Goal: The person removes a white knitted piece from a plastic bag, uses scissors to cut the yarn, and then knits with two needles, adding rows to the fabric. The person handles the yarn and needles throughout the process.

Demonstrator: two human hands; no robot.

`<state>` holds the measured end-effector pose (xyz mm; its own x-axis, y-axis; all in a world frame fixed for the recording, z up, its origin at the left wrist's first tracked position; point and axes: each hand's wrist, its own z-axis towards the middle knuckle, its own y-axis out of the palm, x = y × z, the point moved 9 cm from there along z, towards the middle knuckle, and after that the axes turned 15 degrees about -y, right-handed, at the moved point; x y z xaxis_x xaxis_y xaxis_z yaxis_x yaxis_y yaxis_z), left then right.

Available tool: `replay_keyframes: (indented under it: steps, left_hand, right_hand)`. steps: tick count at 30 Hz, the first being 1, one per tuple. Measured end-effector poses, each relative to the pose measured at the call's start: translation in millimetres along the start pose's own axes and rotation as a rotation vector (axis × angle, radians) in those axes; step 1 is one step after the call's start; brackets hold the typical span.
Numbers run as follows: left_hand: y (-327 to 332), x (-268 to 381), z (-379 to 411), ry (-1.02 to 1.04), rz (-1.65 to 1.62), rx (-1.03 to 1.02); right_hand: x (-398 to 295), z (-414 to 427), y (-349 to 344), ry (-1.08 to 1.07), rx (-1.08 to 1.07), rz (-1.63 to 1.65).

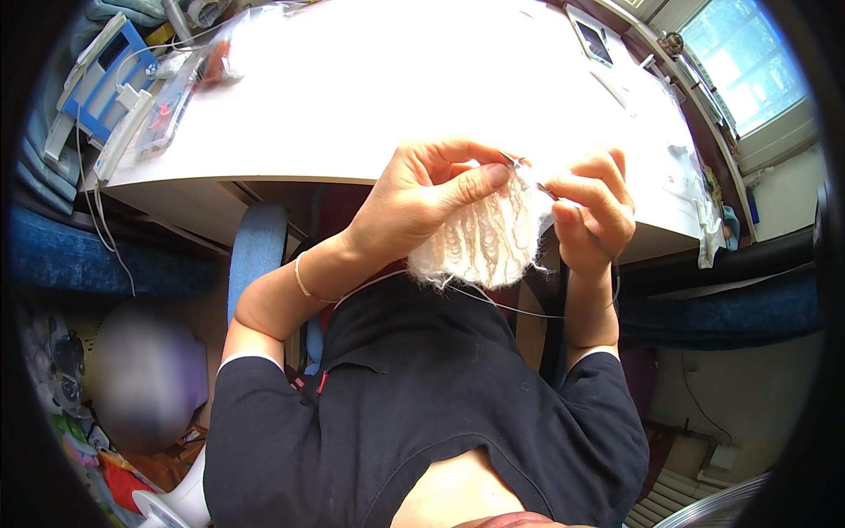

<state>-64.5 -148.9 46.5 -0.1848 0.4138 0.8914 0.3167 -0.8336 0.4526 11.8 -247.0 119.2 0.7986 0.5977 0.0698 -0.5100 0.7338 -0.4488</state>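
A cream-white knitted piece [492, 241] of fluffy yarn hangs below my hands, its lower edge over my lap. My left hand [439, 188] pinches its top edge between thumb and forefinger, beside a metal knitting needle tip [511, 160]. My right hand [594, 204] is closed around another needle, whose tip [546, 191] shows just right of the knitting. A thin cable or strand [528, 313] loops beneath the piece and towards my right forearm. The stitches at the top edge are partly hidden by my fingers and glare.
Beyond my hands lies a brightly lit white table [330, 105]. At its left are a clear plastic box [162, 125], a power strip [123, 135] and a plastic bag [224, 63]. A device with a dark screen [594, 41] lies at the far right, near the window.
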Motion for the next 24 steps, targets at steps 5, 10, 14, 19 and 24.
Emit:
replay_keyframes:
  steps: [5, 10, 14, 19, 24]
  left_hand:
    - [-5.2, -7.0, 4.5, -0.002, -0.049, 0.007]
    - [-0.2, -8.1, 3.9, -0.082, -0.09, -0.032]
    - [2.0, -13.5, 5.6, -0.092, -0.162, -0.032]
    - [0.1, -6.6, 2.0, -0.095, -0.183, -0.038]
    - [-4.3, -3.2, 1.2, -0.071, -0.176, -0.014]
  right_hand:
    - [-14.8, 7.3, 9.2, -0.105, -0.13, -0.242]
    - [-5.3, 25.5, 29.0, -0.097, -0.266, -0.186]
    - [-1.9, 34.4, 51.6, -0.087, -0.377, 0.092]
    - [-10.2, 34.1, 17.6, -0.134, -0.131, -0.06]
    - [-18.2, 20.1, -1.7, -0.067, -0.128, -0.206]
